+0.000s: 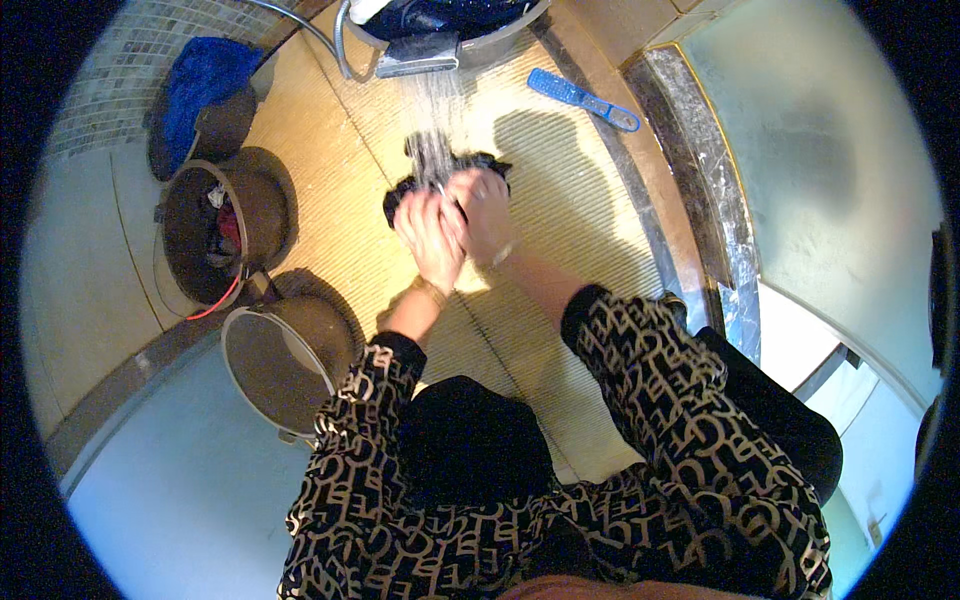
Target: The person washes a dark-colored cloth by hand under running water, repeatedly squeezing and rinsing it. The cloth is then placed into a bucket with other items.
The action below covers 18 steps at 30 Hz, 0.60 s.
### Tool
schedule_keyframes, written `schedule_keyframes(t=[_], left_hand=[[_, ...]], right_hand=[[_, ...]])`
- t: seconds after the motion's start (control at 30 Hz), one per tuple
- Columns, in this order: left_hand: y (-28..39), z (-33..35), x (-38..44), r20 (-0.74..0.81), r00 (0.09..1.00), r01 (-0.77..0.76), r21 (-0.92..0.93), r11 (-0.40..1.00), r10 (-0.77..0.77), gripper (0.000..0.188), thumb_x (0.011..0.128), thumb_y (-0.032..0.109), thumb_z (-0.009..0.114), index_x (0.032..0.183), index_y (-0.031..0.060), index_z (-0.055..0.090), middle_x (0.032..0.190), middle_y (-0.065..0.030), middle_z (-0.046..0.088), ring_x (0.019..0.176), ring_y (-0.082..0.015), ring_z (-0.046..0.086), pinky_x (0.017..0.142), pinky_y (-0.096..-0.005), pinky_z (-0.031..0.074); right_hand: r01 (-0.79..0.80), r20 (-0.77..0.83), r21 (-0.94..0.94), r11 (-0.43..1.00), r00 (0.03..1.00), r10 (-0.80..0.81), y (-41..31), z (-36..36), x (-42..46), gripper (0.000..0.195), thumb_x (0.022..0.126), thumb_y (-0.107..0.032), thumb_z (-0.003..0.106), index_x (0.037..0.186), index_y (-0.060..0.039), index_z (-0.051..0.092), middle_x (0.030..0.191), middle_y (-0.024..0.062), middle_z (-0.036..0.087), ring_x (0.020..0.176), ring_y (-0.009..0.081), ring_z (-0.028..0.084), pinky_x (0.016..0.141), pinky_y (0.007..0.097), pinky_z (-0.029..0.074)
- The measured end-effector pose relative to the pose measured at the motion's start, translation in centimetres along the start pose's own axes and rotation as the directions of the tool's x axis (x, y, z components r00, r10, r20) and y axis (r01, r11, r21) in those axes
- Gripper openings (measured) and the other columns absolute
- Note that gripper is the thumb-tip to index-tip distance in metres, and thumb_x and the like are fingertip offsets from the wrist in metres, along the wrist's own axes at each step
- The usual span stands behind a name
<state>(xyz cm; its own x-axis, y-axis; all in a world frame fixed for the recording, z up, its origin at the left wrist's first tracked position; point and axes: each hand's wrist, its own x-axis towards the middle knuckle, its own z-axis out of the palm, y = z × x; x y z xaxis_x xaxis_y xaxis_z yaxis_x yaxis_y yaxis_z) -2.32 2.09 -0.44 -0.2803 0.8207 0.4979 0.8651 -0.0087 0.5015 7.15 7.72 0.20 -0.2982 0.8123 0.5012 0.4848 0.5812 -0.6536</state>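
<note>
Both of my hands are together on a wet black cloth [420, 150], low over the ribbed floor. My left hand [427, 234] lies on its left side, with the fingers bent over the cloth. Pressed close beside it, my right hand [484, 214] grips the cloth's right side; motion blurs its fingers. Water [431, 105] streams onto the cloth from a flat shower head [420, 56] just beyond it. That shower head rests against the rim of a round basin [495, 49] with dark fabric inside. My hands cover part of the cloth.
A blue brush [574, 96] lies to the right on the floor's edge. On the left stand a bucket with cloths inside [244, 217], a second bucket [319, 352] tipped towards me, and a blue cloth [199, 90] over a dark container. A hose [339, 41] runs beside the basin.
</note>
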Motion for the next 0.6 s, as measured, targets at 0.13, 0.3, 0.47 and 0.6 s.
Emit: schedule_keyframes(t=[0.13,0.3,0.47,0.6], left_hand=[[-1.4,-0.5,-0.7,0.193,0.978,-0.083,0.039,0.996,0.074,0.021,0.088,0.019,0.058,0.103,0.0054,0.061,0.107,-0.0152,0.059,0.106,-0.0358,0.051,0.091,-0.0497,0.037],[-6.6,3.1,8.0,0.335,0.933,0.132,0.014,0.991,-0.129,0.033,0.089,0.022,0.055,0.117,0.0064,0.059,0.116,-0.0172,0.060,0.111,-0.0406,0.050,0.093,-0.0547,0.040],[-3.1,1.0,4.8,0.362,0.908,0.223,0.010,0.975,-0.211,0.043,0.088,0.018,0.053,0.129,0.0047,0.052,0.135,-0.0184,0.051,0.129,-0.0388,0.041,0.107,-0.0553,0.030],[0.7,-1.5,-0.9,0.062,0.985,-0.159,-0.017,0.987,0.160,0.030,0.080,0.013,0.058,0.108,0.0036,0.057,0.123,-0.0158,0.055,0.120,-0.0389,0.045,0.100,-0.0527,0.031]], right_hand=[[0.025,0.302,-0.215,0.976,0.952,0.043,0.2,-0.9,-0.3,0.013,0.080,-0.024,0.061,0.081,-0.0106,0.063,0.097,0.0103,0.064,0.095,0.0327,0.056,0.081,0.0483,0.042],[0.024,0.471,-0.412,0.911,0.861,0.191,3.4,3.9,8.8,0.033,0.090,-0.035,0.046,0.100,-0.0103,0.066,0.104,0.0109,0.067,0.099,0.0317,0.057,0.085,0.0494,0.039],[-0.010,0.249,-0.246,0.969,0.966,0.073,2.4,2.0,5.6,0.042,0.089,-0.038,0.053,0.112,-0.0047,0.063,0.121,0.0163,0.059,0.113,0.0367,0.053,0.094,0.0516,0.036],[-0.011,0.006,-0.028,1.000,1.000,0.012,0.0,-1.8,-1.1,0.029,0.080,-0.036,0.062,0.091,-0.0094,0.064,0.105,0.0143,0.063,0.105,0.0350,0.054,0.086,0.0503,0.040]])
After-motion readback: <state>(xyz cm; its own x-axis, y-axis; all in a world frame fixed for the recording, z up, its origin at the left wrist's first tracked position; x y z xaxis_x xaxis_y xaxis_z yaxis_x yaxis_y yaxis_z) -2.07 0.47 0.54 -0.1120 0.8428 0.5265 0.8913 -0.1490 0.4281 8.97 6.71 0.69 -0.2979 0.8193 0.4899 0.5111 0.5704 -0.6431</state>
